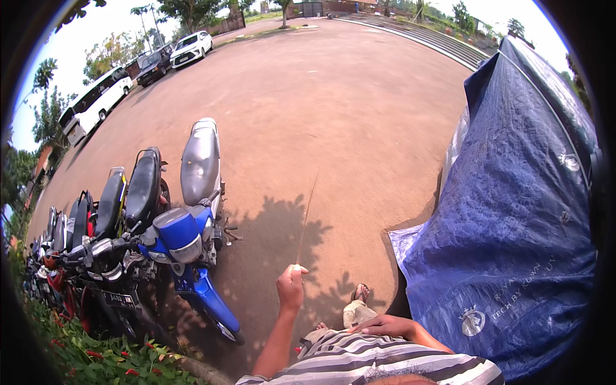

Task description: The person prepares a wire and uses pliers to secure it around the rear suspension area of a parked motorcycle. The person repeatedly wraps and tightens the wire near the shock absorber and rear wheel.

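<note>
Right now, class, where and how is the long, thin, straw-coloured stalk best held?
Probably pinch the thin, straw-coloured stalk by its near end, coming from the person's side, where the bare left hand holds it: it is slender and points away from the body.

Beyond your left hand [290, 287] and its thin stalk [306, 215], you have open pavement [333, 102] toward the far edge. Parked motorbikes [175, 228] block the left edge; a blue tarpaulin [500, 218] stands beside your right hand [390, 326], blocking the right.
</note>
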Available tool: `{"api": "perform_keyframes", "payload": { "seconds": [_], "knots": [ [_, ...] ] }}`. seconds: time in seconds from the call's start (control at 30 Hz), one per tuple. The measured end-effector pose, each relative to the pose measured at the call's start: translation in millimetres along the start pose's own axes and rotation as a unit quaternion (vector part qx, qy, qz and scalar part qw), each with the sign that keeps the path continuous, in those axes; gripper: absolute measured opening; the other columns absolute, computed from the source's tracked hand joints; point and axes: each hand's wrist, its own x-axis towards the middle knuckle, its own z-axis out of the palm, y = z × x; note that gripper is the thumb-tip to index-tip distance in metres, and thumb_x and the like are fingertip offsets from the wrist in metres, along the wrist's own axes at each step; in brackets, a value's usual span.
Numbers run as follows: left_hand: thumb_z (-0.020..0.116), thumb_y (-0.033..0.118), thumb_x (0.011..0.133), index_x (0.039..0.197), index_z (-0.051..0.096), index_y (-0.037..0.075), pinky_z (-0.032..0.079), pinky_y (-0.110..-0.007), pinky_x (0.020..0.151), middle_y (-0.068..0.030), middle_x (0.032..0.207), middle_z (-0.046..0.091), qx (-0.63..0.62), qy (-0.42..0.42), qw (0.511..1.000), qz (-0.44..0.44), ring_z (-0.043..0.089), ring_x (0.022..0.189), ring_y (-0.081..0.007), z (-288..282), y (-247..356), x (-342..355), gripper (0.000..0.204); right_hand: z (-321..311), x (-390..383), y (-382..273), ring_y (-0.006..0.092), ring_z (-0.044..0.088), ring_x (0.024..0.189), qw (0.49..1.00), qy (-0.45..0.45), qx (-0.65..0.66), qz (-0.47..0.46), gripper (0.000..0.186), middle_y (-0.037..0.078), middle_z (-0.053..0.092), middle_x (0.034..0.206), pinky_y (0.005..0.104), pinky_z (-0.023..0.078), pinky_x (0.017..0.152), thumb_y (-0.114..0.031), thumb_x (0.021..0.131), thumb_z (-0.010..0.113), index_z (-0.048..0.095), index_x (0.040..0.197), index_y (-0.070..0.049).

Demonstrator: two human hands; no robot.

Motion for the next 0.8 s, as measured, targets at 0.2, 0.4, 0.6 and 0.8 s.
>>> {"api": "perform_keyframes", "payload": {
  "seconds": [0.2, 0.4, 0.6, 0.8],
  "knots": [
    [0.050, 0.026, 0.106, 0.088, 0.070, 0.003, 0.042, -0.031, 0.055, -0.0029, 0.062, 0.053, 0.038, 0.006, 0.998, 0.044, 0.050, 0.057, -0.0102, 13.5, 53.9, 84.3, 0.036, -106.6, 66.3, -19.7, 0.0154, 0.067, 0.105, 0.981, 0.182, -0.061, 0.007, 0.035, 0.011, 0.076, 0.114, 0.0310, 0.051, 0.096, -0.026, 0.103, 0.064, 0.072, 0.123, 0.001],
    [0.050, 0.022, 0.106, 0.090, 0.070, 0.003, 0.041, -0.033, 0.054, -0.0051, 0.061, 0.053, 0.102, -0.013, 0.986, 0.130, 0.050, 0.053, -0.0130, 57.1, 55.9, 159.0, 0.032, -246.8, 158.1, -77.9, 0.0171, 0.071, 0.094, 0.898, 0.408, 0.078, -0.143, 0.035, 0.012, 0.075, 0.108, 0.0316, 0.055, 0.083, -0.024, 0.105, 0.058, 0.066, 0.126, 0.003],
    [0.052, 0.018, 0.105, 0.090, 0.069, 0.002, 0.043, -0.035, 0.055, -0.0114, 0.067, 0.061, 0.167, -0.027, 0.966, 0.196, 0.055, 0.053, -0.0201, 98.7, 54.5, 244.1, 0.028, -360.5, 236.6, -145.0, 0.0155, 0.071, 0.089, 0.902, 0.347, 0.188, -0.174, 0.034, 0.010, 0.074, 0.103, 0.0293, 0.056, 0.079, -0.026, 0.105, 0.058, 0.066, 0.125, 0.001],
    [0.052, 0.021, 0.106, 0.091, 0.068, 0.000, 0.046, -0.035, 0.056, -0.0131, 0.070, 0.064, 0.144, -0.037, 0.986, 0.069, 0.060, 0.056, -0.0220, 143.3, 67.6, 315.2, 0.030, -402.0, 297.7, -195.0, 0.0137, 0.070, 0.083, 0.947, 0.186, 0.239, -0.106, 0.036, 0.010, 0.073, 0.098, 0.0267, 0.056, 0.071, -0.032, 0.106, 0.059, 0.067, 0.118, 0.001]
  ]
}}
